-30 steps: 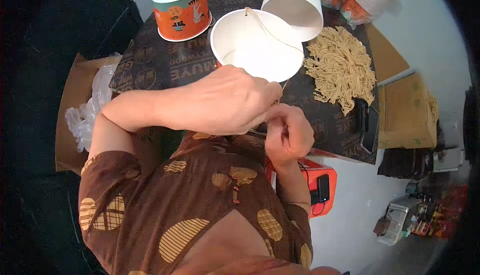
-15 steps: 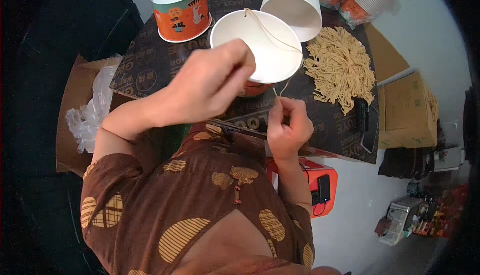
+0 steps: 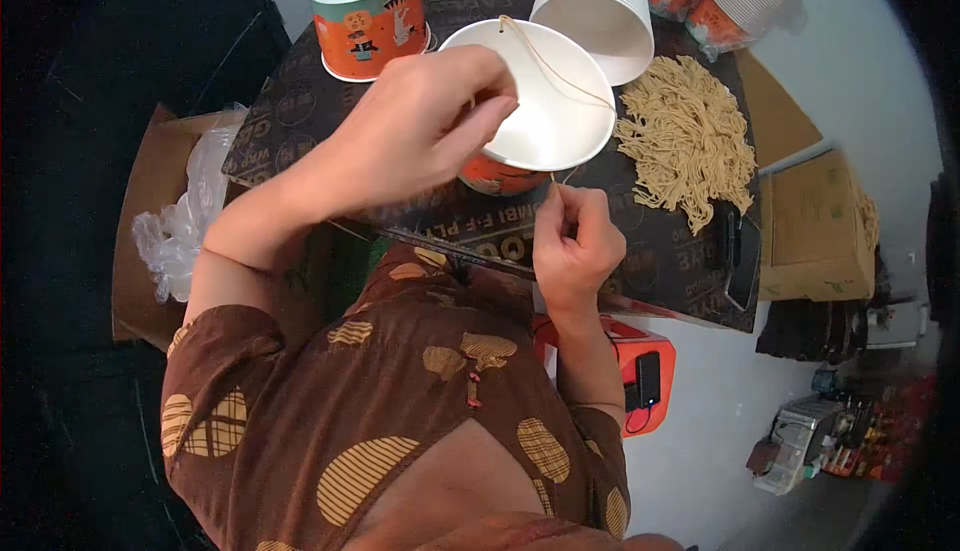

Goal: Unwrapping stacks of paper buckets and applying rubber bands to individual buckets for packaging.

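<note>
A white-lined paper bucket [image 3: 560,116] with an orange printed outside tips its open mouth toward me. A thin tan cord [image 3: 545,69] passes through a hole near its far rim and runs across the opening to the right rim. My left hand [image 3: 430,116] is over the bucket's left rim, fingers curled closed; whatever they grip is hidden. Just below the near rim, my right hand [image 3: 578,241] pinches a short cord end between thumb and forefinger, its tip close to the bucket's outer wall.
An upside-down orange bucket [image 3: 368,21] stands at the far left of the dark printed table [image 3: 660,271]. Nested white buckets [image 3: 600,11] lie behind, wrapped stacks [image 3: 745,1] further right. Tan cords [image 3: 690,141] lie heaped beside a black tool [image 3: 735,251]. Cardboard boxes [image 3: 815,226] flank the table.
The bucket has shifted slightly right. The cord end in my right hand has come closer to the bucket's wall under the rim. My left hand has risen a little.
</note>
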`<state>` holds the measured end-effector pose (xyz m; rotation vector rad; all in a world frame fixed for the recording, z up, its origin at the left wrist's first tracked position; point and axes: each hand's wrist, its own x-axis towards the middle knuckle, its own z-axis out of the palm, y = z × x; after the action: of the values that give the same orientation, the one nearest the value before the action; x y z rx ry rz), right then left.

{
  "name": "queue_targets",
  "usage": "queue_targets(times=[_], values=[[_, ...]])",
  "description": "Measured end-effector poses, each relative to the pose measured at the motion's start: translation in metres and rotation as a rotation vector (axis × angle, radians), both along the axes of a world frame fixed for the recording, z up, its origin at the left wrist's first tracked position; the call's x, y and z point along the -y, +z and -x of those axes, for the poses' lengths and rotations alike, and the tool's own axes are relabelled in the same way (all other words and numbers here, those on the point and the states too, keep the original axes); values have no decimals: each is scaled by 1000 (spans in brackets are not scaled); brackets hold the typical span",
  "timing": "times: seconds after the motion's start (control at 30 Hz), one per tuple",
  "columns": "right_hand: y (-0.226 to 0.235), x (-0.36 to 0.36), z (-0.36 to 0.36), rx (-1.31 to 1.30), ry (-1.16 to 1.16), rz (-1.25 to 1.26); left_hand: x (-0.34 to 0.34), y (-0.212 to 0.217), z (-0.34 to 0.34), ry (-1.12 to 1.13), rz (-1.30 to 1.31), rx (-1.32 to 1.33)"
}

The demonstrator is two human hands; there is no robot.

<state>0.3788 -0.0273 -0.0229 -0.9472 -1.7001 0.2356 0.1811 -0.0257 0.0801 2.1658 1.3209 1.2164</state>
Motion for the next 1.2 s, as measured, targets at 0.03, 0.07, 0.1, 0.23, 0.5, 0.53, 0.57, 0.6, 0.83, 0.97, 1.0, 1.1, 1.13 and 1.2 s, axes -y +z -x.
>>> queue_targets(times=[0.03,0.07,0.1,0.23,0.5,0.53,0.57,0.6,0.83,0.97,1.0,1.1,1.13,1.2], values=[[1,-1,1,0,5,1,-10,-4,1,-42,-81,-101],[3,-2,1,8,8,-10,-20,-6,1,-89,-162,-202],[4,-3,1,16,11,-22,-26,0,0,-143,-59,-288],[5,-7,2,10,20,-48,-53,7,-8,-427,81,-500],[2,-9,1,24,5,-76,-70,9,-21,-582,530,-523],[2,-10,1,24,2,-77,-72,6,-21,-623,541,-535],[0,-10,1,37,-8,-96,-73,6,-21,-625,539,-536],[0,-10,2,51,-17,-115,-73,6,-21,-636,552,-526],[-1,-8,6,65,-19,-141,-71,-2,-21,-658,490,-370],[5,-5,4,93,-18,-99,-68,2,-20,-623,542,-363],[7,-3,3,99,-13,-40,-68,1,-20,-582,553,-347],[8,-2,-6,179,-19,-19,-67,-1,-14,-506,502,-316],[9,-1,-10,179,-21,-18,-68,-2,-13,-484,442,-305],[14,-1,-17,239,-80,-30,-65,6,-11,-467,471,-307]])
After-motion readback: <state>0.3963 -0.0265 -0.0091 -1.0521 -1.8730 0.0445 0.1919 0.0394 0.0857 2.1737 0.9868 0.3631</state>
